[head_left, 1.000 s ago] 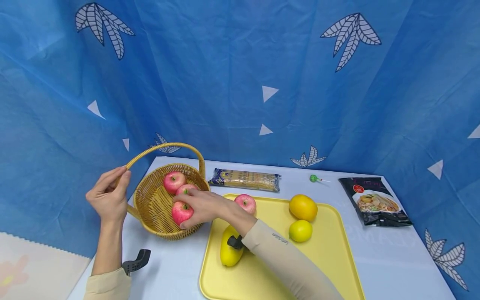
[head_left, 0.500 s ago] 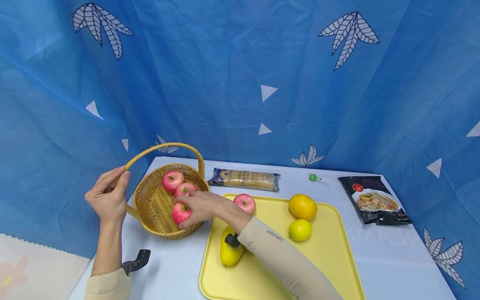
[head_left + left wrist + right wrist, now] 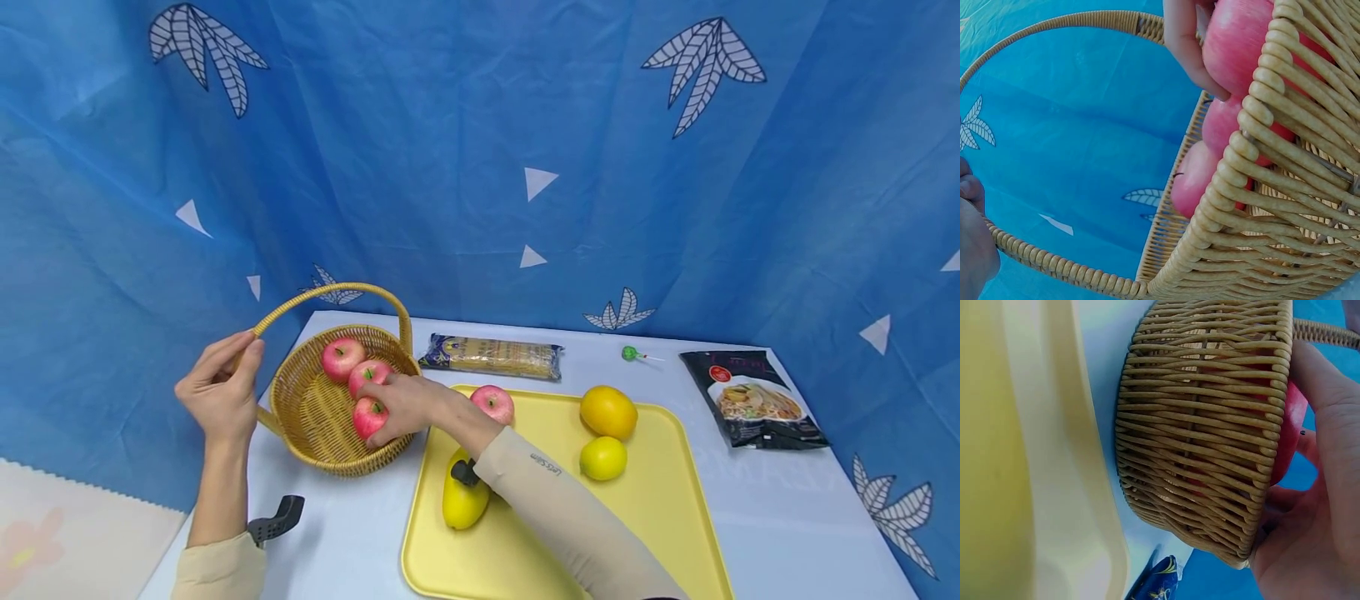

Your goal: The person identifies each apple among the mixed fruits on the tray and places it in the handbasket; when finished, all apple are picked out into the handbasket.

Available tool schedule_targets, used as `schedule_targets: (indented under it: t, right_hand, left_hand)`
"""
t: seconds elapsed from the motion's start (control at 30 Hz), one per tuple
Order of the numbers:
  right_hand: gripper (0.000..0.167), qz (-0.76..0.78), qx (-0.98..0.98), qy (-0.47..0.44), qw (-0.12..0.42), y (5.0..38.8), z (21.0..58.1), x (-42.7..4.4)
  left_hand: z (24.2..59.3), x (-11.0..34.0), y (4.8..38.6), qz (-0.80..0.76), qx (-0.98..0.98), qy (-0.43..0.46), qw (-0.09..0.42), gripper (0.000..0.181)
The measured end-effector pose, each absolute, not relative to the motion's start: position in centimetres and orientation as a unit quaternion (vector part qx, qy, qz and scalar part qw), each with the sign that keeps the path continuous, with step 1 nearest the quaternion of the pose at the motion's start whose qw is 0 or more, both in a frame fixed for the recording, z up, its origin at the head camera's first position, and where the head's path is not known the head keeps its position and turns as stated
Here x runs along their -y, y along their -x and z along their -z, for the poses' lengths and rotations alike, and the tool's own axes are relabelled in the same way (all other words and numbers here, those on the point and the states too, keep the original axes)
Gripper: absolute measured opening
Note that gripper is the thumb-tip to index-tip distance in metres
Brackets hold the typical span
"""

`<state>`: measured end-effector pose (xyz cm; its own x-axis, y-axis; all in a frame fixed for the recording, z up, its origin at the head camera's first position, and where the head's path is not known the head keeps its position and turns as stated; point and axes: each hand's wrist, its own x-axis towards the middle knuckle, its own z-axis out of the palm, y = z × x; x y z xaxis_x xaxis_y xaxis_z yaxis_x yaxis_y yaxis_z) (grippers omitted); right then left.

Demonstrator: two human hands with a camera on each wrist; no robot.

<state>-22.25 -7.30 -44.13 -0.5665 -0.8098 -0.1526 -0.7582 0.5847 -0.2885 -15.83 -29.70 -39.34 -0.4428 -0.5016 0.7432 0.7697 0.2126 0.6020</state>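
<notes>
My left hand (image 3: 223, 390) pinches the arched handle (image 3: 330, 293) of a woven wicker basket (image 3: 315, 442) at its left side. Inside the basket lie three pink-red apples. My right hand (image 3: 408, 408) reaches over the basket's right rim and holds the nearest apple (image 3: 367, 417), thumb and fingers around it. Just behind it sits the middle apple (image 3: 367, 373), and farther back the third apple (image 3: 343, 358). In the left wrist view, a finger of the right hand touches the held apple (image 3: 1235, 47). The right wrist view has the basket wall (image 3: 1204, 419) hiding much of that apple.
Right of the basket, a yellow tray (image 3: 652, 525) bears another apple (image 3: 492, 403), a yellow pear-like fruit (image 3: 462, 504), an orange-yellow fruit (image 3: 608, 412) and a lemon (image 3: 602, 458). Behind lie a noodle packet (image 3: 495, 357), a green lollipop (image 3: 630, 353) and a black food bag (image 3: 753, 400).
The right hand and the nearest apple have shifted very slightly right within the basket, and the apple at the back a little left. The left hand stays on the handle.
</notes>
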Motion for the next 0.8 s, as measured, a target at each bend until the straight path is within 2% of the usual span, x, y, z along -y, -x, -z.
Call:
schedule_targets:
  t: [0.37, 0.8]
  right_hand:
    - [0.077, 0.033, -0.894, 0.432, 0.116, 22.16, 44.64, 7.95]
    - [0.082, 0.033, -0.901, 0.412, 0.129, 22.30, 44.67, 8.21]
  left_hand:
    - [39.59, 30.00, 16.04, 0.621, 0.583, 0.119, 0.511, 0.016]
    - [39.58, 29.95, 16.00, 0.619, 0.587, 0.114, 0.509, 0.017]
